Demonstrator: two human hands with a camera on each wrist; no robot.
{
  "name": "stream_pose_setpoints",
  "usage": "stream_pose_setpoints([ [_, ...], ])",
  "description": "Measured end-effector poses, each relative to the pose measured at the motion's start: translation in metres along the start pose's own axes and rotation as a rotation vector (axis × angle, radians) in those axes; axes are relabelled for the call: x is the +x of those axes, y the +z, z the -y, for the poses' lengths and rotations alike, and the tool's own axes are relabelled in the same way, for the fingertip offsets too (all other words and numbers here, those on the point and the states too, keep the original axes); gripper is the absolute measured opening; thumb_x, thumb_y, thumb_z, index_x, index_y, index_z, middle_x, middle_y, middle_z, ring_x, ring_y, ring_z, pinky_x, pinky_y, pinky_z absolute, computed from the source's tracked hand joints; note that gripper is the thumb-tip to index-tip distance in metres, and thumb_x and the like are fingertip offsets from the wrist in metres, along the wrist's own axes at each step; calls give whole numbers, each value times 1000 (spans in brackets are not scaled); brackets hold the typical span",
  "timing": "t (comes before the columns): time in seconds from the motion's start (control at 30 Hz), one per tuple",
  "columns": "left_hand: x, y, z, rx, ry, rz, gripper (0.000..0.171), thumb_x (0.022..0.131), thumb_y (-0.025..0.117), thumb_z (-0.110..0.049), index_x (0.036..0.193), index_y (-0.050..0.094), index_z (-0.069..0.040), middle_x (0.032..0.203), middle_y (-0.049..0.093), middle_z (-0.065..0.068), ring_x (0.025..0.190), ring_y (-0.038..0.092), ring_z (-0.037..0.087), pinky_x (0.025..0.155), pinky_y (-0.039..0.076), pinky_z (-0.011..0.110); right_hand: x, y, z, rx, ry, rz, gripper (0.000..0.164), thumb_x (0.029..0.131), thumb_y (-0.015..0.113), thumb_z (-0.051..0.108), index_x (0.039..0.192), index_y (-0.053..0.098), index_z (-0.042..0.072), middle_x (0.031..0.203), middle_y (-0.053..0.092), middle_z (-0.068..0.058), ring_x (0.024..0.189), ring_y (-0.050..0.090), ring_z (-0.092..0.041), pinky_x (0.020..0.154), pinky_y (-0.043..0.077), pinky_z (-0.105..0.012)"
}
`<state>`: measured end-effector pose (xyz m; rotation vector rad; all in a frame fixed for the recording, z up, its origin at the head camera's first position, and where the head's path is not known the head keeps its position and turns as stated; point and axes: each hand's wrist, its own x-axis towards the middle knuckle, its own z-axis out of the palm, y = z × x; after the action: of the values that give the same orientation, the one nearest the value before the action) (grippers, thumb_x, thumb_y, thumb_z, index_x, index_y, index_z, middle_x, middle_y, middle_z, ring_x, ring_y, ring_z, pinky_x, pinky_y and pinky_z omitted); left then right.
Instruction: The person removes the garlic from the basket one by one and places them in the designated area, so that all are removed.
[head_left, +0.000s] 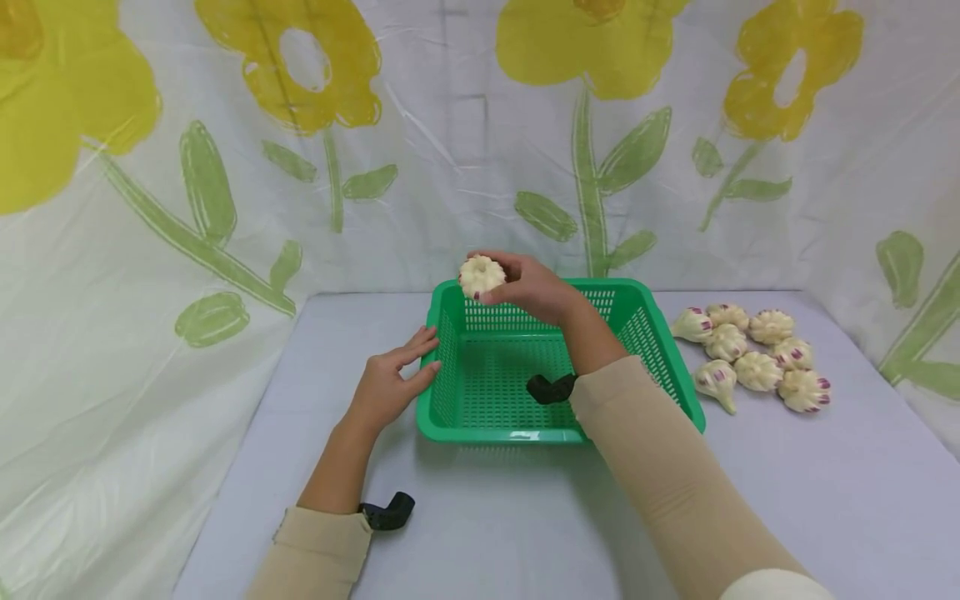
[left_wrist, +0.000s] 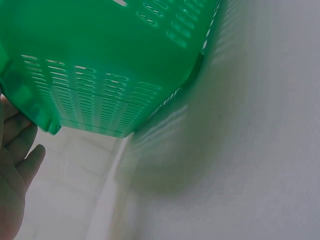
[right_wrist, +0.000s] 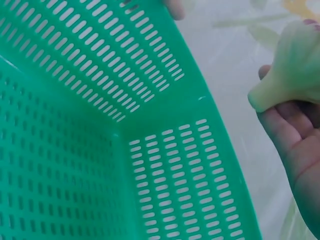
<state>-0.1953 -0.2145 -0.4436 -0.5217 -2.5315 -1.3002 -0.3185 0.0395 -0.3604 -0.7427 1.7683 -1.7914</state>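
Above the back left part of a green plastic basket point(head_left: 558, 436), my right hand point(head_left: 536, 287) holds a garlic bulb point(head_left: 482, 277) between thumb and fingers. The bulb is cream with purple tips, and its stem end shows in the right wrist view, where the bulb point(right_wrist: 295, 70) lies against the fingers of the right hand point(right_wrist: 305, 150). With fairly straight fingers, my left hand point(head_left: 382, 387) rests at the basket's left rim. In the left wrist view, the left hand point(left_wrist: 15, 165) appears beside the basket's outer wall point(left_wrist: 85, 95), partly cut off by the frame.
Several more garlic bulbs point(head_left: 757, 371) lie in a cluster on the white table point(head_left: 322, 367), right of the basket. Behind the table hangs a white curtain point(head_left: 420, 167) with yellow flowers. The right forearm point(head_left: 660, 450) crosses over the basket's right part.
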Motion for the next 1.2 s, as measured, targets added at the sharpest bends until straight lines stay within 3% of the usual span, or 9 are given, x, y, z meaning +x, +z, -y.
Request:
stream_pose_setpoints([
  [0.37, 1, 2, 1, 2, -15, 9, 42, 94, 68, -25, 132, 63, -8, 144, 54, -2, 137, 46, 16, 108, 43, 43, -3, 3, 14, -168, -88, -177, 67, 85, 77, 11, 145, 48, 13, 123, 63, -12, 107, 62, -24, 86, 56, -31],
  [0.57, 1, 2, 3, -2, -20, 15, 42, 95, 67, -26, 133, 63, -10, 145, 53, -3, 138, 45, 16, 109, 42, 45, -11, 6, 24, -191, -140, -229, 66, 82, 79, 7, 142, 50, 11, 124, 60, -13, 106, 62, -27, 85, 58, -32],
  [0.7, 0, 1, 1, -4, -35, 9, 42, 95, 67, -26, 134, 63, -11, 145, 53, -4, 139, 45, 15, 110, 42, 45, -20, 6, 35, -289, -156, -301, 68, 80, 82, 12, 141, 52, 15, 125, 59, -9, 105, 62, -24, 85, 57, -32],
  [0.93, 0, 1, -1, -4, -47, 1, 42, 95, 67, -27, 134, 62, -12, 145, 52, -6, 139, 44, 13, 111, 41, 45, -46, -12, 50, -345, -158, -349, 69, 78, 83, 9, 140, 54, 15, 124, 59, -10, 103, 60, -25, 83, 56, -30],
  [1.2, 0, 2, -4, -13, -62, 8, 42, 95, 66, -28, 134, 62, -12, 146, 52, -7, 140, 43, 12, 111, 40, 44, -95, -49, 69, -594, -131, -506, 68, 78, 84, 13, 139, 56, 17, 124, 61, -8, 97, 61, -19, 77, 53, -21],
])
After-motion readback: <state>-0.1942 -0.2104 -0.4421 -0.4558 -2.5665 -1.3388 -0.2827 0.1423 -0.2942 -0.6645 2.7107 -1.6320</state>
